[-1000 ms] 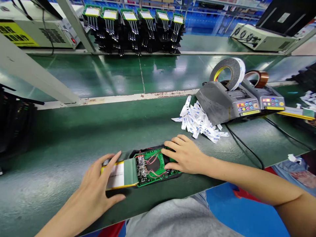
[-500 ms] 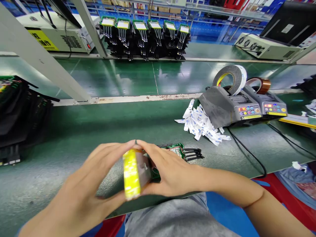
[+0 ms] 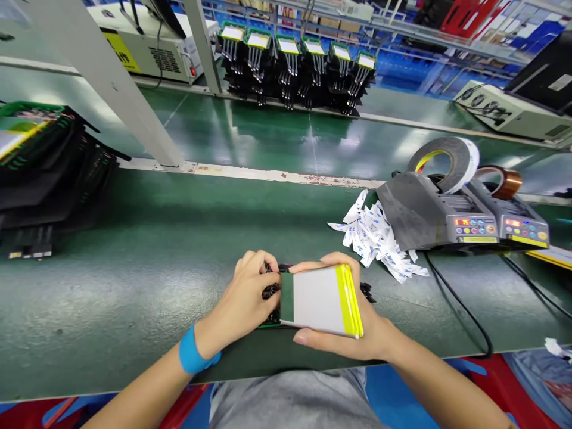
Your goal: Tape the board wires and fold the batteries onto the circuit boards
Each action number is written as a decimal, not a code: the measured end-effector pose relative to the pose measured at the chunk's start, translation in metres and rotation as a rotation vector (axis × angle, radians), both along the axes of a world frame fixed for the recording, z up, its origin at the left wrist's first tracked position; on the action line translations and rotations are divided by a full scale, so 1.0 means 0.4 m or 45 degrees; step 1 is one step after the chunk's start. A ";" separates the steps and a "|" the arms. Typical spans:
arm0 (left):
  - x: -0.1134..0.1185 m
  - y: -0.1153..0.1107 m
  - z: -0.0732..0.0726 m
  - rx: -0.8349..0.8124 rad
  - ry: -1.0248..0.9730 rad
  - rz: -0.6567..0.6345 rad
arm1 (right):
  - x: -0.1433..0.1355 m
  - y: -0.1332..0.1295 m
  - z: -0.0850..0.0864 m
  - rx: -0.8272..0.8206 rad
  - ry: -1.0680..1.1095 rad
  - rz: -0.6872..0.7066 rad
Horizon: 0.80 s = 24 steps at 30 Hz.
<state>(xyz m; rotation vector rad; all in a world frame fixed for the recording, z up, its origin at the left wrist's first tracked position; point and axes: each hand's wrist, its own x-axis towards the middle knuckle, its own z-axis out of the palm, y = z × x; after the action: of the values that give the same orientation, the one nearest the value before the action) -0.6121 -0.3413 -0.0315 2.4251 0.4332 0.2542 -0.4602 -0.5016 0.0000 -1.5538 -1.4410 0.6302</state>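
Note:
A flat pouch battery [image 3: 315,299], silver-grey with bright yellow tape on its right end and a dark green strip on its left, lies tilted over a circuit board [image 3: 269,325]. My right hand [image 3: 364,325] grips it from the right, thumb along the near edge and fingers along the far one. At the battery's left end, my left hand [image 3: 248,292] has its fingers curled together beside dark wires; what they pinch is hidden. Most of the board is covered by the battery and hands. Black leads [image 3: 367,292] stick out past my right hand.
White tape liner scraps [image 3: 373,235] lie beside two tape dispensers [image 3: 435,217] carrying rolls. Stacked black parts with boards [image 3: 49,173] stand at left. Behind the bench rail [image 3: 250,174] are more boards with leads [image 3: 290,65]. A power cord [image 3: 460,310] crosses the bench at right.
The battery has turned from edge-on to showing its broad grey face, with its yellow end now at the right. My left hand has moved from its yellow end to the opposite end.

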 end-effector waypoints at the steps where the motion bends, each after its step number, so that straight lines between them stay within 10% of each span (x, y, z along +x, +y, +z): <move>1: 0.002 -0.001 -0.004 -0.011 -0.012 0.018 | 0.002 -0.004 -0.006 -0.010 0.059 0.000; 24: -0.038 0.052 0.010 -0.034 0.192 -0.302 | 0.064 -0.069 -0.119 0.043 0.922 -0.065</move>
<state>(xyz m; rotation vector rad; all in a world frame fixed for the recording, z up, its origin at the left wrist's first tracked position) -0.6274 -0.3204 -0.0275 2.4501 0.2089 -0.0377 -0.4345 -0.5291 -0.0475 -1.1485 -0.8524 1.0021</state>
